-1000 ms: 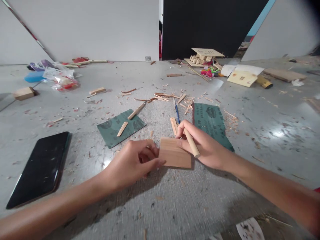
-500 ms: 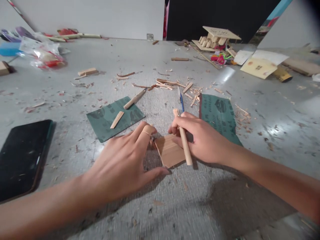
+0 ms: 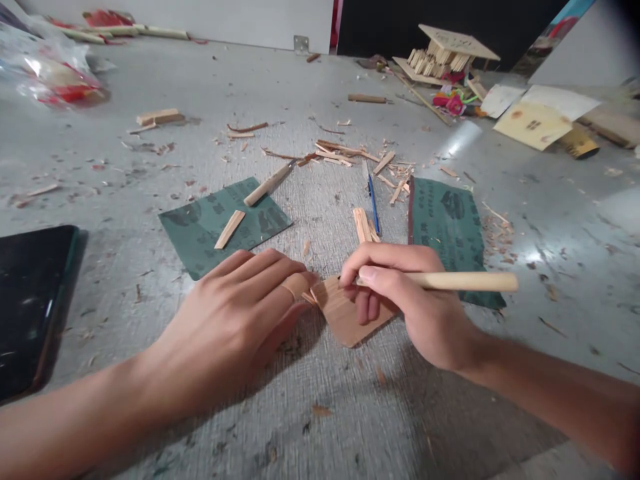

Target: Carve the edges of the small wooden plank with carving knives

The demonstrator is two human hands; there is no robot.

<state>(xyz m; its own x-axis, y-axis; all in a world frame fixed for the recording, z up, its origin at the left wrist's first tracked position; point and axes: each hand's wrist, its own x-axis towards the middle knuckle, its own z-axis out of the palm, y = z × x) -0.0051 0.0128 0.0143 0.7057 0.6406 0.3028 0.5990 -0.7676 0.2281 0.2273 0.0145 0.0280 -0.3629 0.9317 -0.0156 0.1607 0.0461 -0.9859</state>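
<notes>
My right hand (image 3: pixel 415 293) grips a carving tool (image 3: pixel 465 281) by its round pale wooden handle, which points out to the right. Its tip, mostly hidden by my fingers, is over the upper part of a small, thin wooden board (image 3: pixel 350 327). Curled fingers of that hand rest over the board. My left hand (image 3: pixel 245 307) lies at the board's left corner, fingers bent and close together, thumb mostly hidden. Between its fingertips and the board pokes a thin wood piece (image 3: pixel 310 298). Just beyond my right hand lie wood strips (image 3: pixel 362 225) and a slim blue-handled knife (image 3: pixel 373 205).
Green sandpaper sheets (image 3: pixel 200 230) (image 3: pixel 447 220) lie to both sides; the left one carries another carving tool (image 3: pixel 267 185) and a wood strip (image 3: pixel 230 230). Shavings (image 3: pixel 345 152) lie beyond. A phone (image 3: pixel 35 300) sits at left, a wooden model (image 3: pixel 450 50) at back right.
My right hand has turned the carving tool from pointing toward me to lying sideways, its tip now at the board. My left thumb has drawn in from the board's near edge. The view has shifted slightly.
</notes>
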